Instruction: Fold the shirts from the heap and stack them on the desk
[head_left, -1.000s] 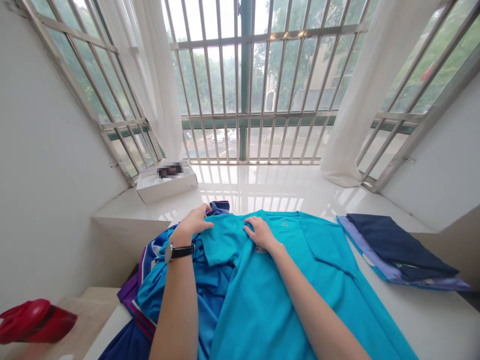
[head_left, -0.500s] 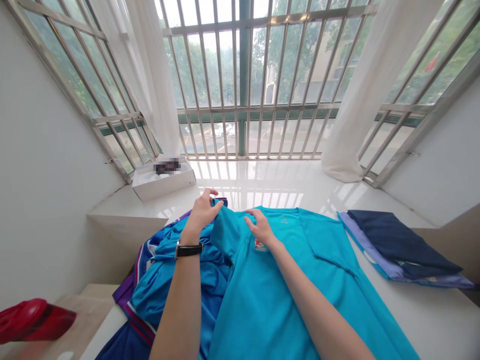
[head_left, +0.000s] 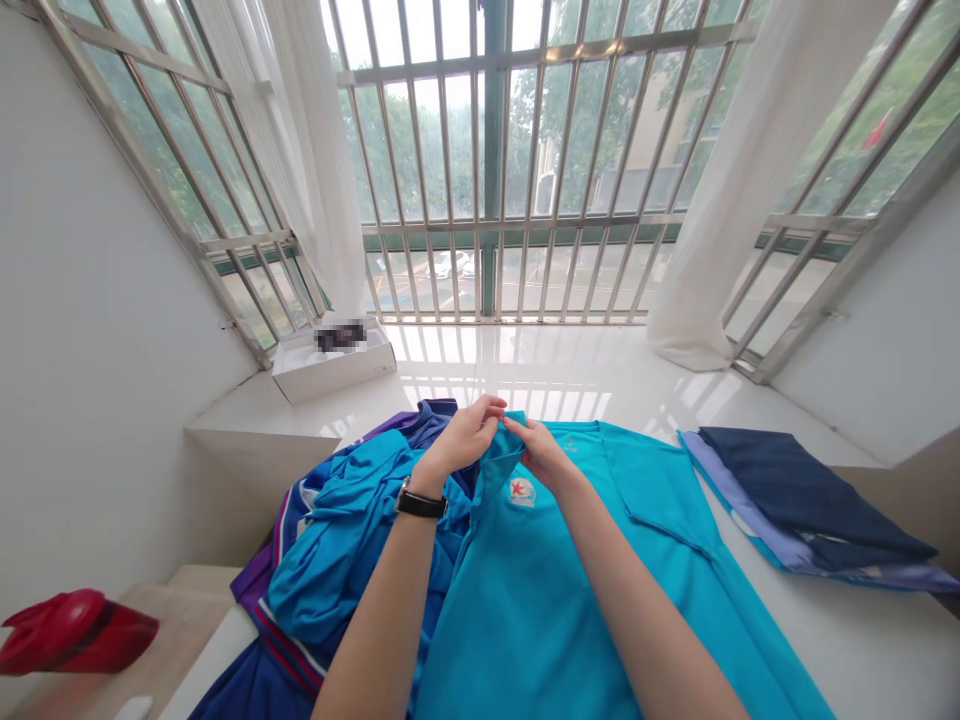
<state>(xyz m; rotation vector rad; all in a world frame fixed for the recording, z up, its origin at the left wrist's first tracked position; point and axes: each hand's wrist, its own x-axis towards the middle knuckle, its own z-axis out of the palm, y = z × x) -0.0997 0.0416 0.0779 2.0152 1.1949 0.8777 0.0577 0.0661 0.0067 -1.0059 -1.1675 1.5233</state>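
A teal T-shirt (head_left: 600,590) lies spread on the white sill, its right sleeve folded inward over the body. My left hand (head_left: 474,430), with a black watch (head_left: 421,500) on the wrist, pinches the upper edge of its left sleeve near the shoulder. Just beside it, my right hand (head_left: 541,445) grips the same sleeve fabric between thumb and fingers. Below the right hand a small star logo (head_left: 523,491) shows on the chest. Left of the shirt lies a heap of rumpled blue and purple clothes (head_left: 330,560), partly behind my left forearm.
A stack of folded clothes (head_left: 810,500), dark navy on top, sits at the right. A white box (head_left: 337,370) with a blurred item stands back left. Barred windows and white curtains (head_left: 697,280) border the white sill (head_left: 525,370). A red cap (head_left: 82,630) lies lower left.
My left hand has moved right, bringing the shirt's left sleeve inward over the chest. My right hand, previously open above the shirt, has closed on the sleeve fabric.
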